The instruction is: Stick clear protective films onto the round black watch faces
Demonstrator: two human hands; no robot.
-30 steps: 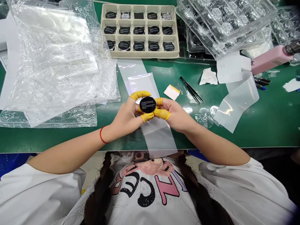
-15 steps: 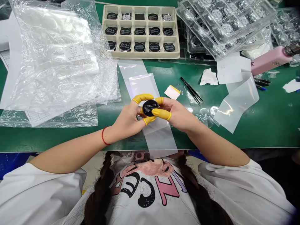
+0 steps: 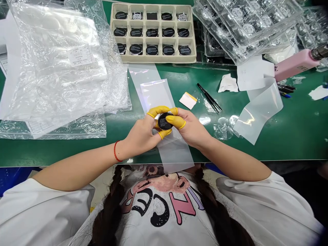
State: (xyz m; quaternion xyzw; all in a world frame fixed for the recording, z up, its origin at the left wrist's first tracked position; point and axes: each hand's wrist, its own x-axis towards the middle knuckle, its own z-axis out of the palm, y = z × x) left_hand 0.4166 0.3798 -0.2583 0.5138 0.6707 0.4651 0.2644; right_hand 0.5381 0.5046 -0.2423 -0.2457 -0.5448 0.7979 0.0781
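Both hands hold a round watch case [image 3: 163, 123], its face covered by a black film with small white print. My left hand [image 3: 145, 131] grips the rim from the left, with yellow finger cots on the fingertips. From the other side, my right hand [image 3: 191, 126] pinches it; the thumb, in a yellow cot, lies flat over the right part of the printed face. Fingers hide the case's back and part of its edge. Beneath the hands lie translucent film strips [image 3: 176, 153] on the green table.
A cream compartment tray [image 3: 153, 60] of similar round pieces stands at the back. Bagged sheets [image 3: 64, 68] cover the left. Black tweezers [image 3: 210, 98] and a small pale pad [image 3: 188, 100] lie to the right, with stacked clear trays [image 3: 246, 27] and a pink bottle [image 3: 294, 65] beyond.
The watch case has turned slightly and shifted a little down in my fingers. My right thumb now reaches farther up over its printed face.
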